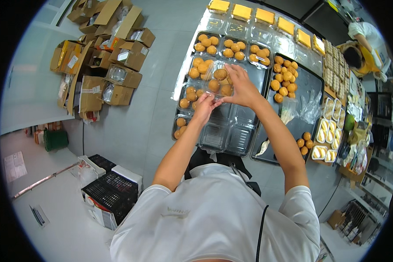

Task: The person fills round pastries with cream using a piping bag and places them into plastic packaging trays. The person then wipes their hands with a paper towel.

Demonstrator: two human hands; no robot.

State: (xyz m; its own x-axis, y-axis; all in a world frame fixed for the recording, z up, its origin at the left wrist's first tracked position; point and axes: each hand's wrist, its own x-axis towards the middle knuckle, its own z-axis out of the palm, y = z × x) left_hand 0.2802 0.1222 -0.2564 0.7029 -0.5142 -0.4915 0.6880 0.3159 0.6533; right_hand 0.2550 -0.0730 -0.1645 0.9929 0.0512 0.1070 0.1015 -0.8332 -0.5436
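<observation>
Both of my hands hold a clear plastic clamshell box point(216, 92) with several round golden-brown buns point(214, 85) inside, raised above a black baking tray point(259, 82). My left hand point(204, 106) pinches the box's near edge. Around its right side wraps my right hand point(242, 85), thumb at the near corner and fingers along the far side. Beneath and to the left, more clear boxes of buns point(191, 95) stand on the tray, partly covered by the held box and my left hand. Nearer my body sit clear boxes without buns point(213, 136).
A second black tray point(306, 77) carries loose buns point(285, 77), a piping bag point(288, 113) and crumpled plastic point(310, 108). Boxes topped with yellow cake squares point(242, 12) line the far side. Cream-striped pastries point(324, 131) lie right. Cardboard cartons point(118, 65) stand left; a co-worker point(366, 46) bends at far right.
</observation>
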